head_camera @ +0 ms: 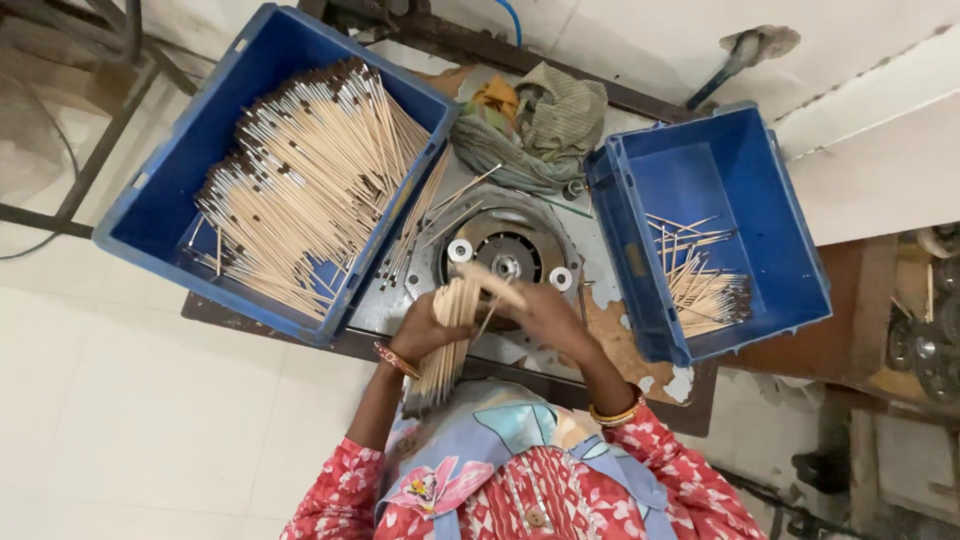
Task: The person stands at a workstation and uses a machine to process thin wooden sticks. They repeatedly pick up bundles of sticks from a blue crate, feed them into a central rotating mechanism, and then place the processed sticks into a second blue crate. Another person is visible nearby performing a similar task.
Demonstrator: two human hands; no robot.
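Stick bundle (pixel 447 340) inside left hand (pixel 425 325) fingers (right hand (pixel 535 310) alongside)

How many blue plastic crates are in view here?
2. The left crate is heaped with thin sticks; the right crate holds only a few. None seem hidden.

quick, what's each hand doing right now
Left hand: closed around a bundle of wooden sticks.
Right hand: on the top of the same bundle; grip cannot be told.
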